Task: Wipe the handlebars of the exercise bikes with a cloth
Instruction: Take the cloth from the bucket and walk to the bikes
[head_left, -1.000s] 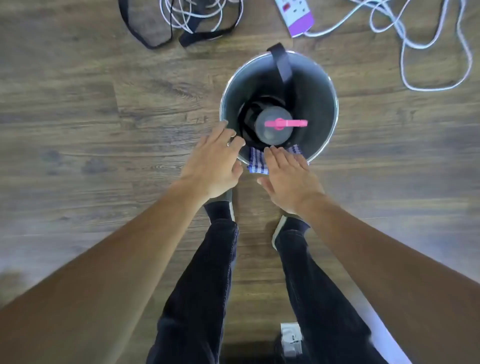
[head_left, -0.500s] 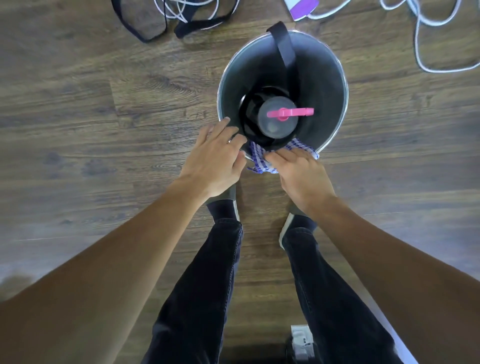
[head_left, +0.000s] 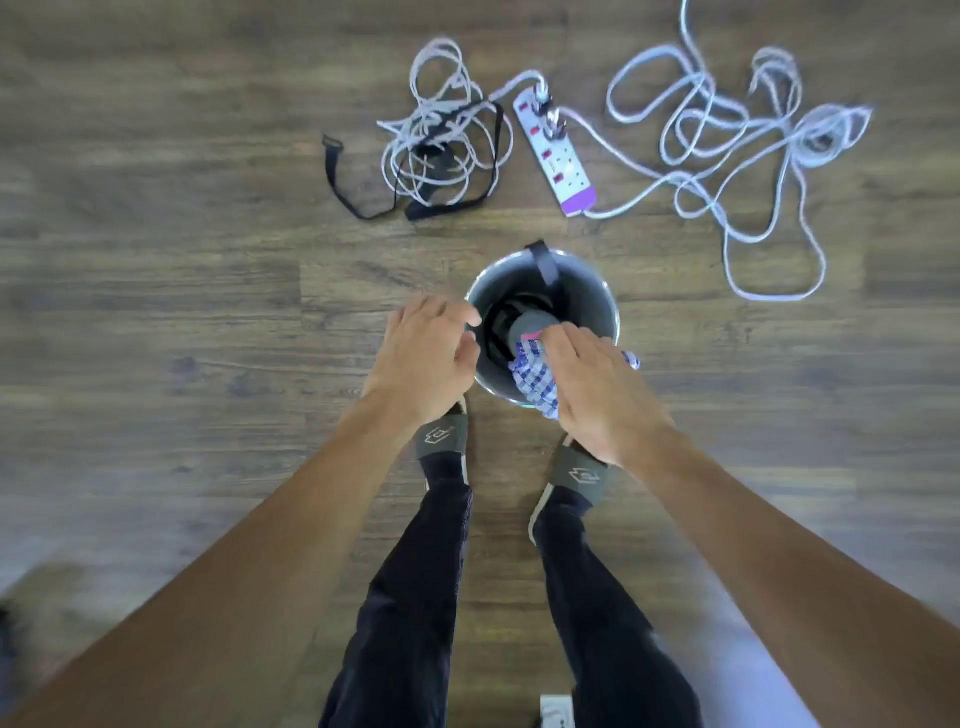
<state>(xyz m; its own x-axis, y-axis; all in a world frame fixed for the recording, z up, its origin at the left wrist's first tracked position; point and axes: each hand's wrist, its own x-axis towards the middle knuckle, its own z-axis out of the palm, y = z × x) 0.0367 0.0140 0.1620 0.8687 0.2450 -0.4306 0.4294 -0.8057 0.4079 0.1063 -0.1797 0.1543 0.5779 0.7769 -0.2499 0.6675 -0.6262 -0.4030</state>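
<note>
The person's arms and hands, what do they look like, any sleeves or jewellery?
Both forearms are bare, with no sleeves in view. The left hand and right hand wear no gloves, and no watch or wristband shows. The blurred picture shows no ring on the fingers.

Both arms reach down, left hand loosely curled, right hand with closed grip.

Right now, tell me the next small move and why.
Probably lift the checked cloth clear of the metal bucket: the right hand is closed on it, part hangs over the rim, and the left hand rests at the rim beside it.
</note>
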